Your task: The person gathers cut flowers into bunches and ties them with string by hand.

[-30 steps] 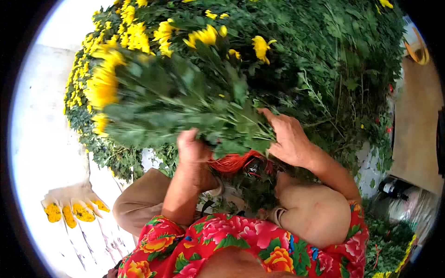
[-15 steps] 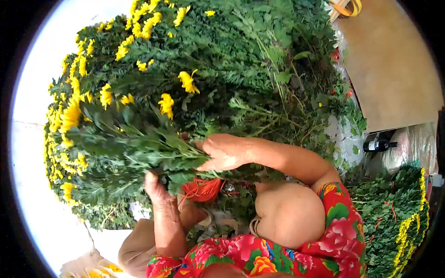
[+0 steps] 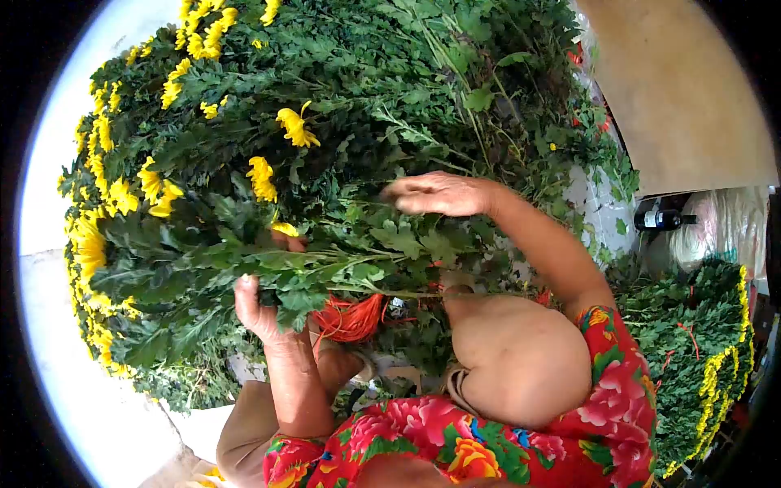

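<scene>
My left hand is wrapped round a bunch of yellow chrysanthemums from below. Its thumb is on the near side, and fingertips show beyond the stems. The bunch lies sideways, with flower heads to the left and leafy stems pointing right. Apart from the bunch, my right hand hovers over the leaves, fingers stretched out and slightly blurred, with nothing seen in it. A bundle of red-orange ties sits just below the stems, between my legs.
A large heap of chrysanthemums spreads across the far side, its flower heads at the left. More chrysanthemums are stacked at the lower right. A dark bottle lies by clear plastic wrapping, below a tan board.
My right hand has let go of the stems and moved up and to the right, its fingers straightening. My left hand keeps the bunch, slightly further left in view.
</scene>
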`<action>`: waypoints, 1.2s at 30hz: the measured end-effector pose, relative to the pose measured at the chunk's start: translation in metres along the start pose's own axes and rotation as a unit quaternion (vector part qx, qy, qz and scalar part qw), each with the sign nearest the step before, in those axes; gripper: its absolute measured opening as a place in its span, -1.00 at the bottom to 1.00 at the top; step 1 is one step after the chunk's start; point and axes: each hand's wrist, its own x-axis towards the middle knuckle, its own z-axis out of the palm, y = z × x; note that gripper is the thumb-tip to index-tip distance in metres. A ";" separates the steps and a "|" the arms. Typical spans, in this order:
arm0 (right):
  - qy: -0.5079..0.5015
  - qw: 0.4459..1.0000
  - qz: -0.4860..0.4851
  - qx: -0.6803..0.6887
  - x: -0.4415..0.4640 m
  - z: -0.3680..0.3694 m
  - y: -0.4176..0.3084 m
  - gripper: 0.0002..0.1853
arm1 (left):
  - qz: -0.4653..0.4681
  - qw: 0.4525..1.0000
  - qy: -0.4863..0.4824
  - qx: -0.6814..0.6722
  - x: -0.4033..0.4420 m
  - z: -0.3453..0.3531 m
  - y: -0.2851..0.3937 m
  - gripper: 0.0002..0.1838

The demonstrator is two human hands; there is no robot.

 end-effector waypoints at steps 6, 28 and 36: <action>0.138 0.959 0.224 -0.108 -0.040 -0.054 0.099 -0.26 | 0.074 0.995 -0.021 -0.062 -0.005 -0.014 0.038 -0.19; 0.288 0.864 0.343 -0.228 -0.052 -0.108 0.154 -0.46 | 0.204 0.972 -0.046 0.104 -0.036 0.023 0.105 -0.20; 0.275 0.952 -0.043 -0.125 -0.113 -0.035 -0.130 -0.31 | 0.009 0.995 -0.002 0.100 -0.007 0.076 0.032 -0.47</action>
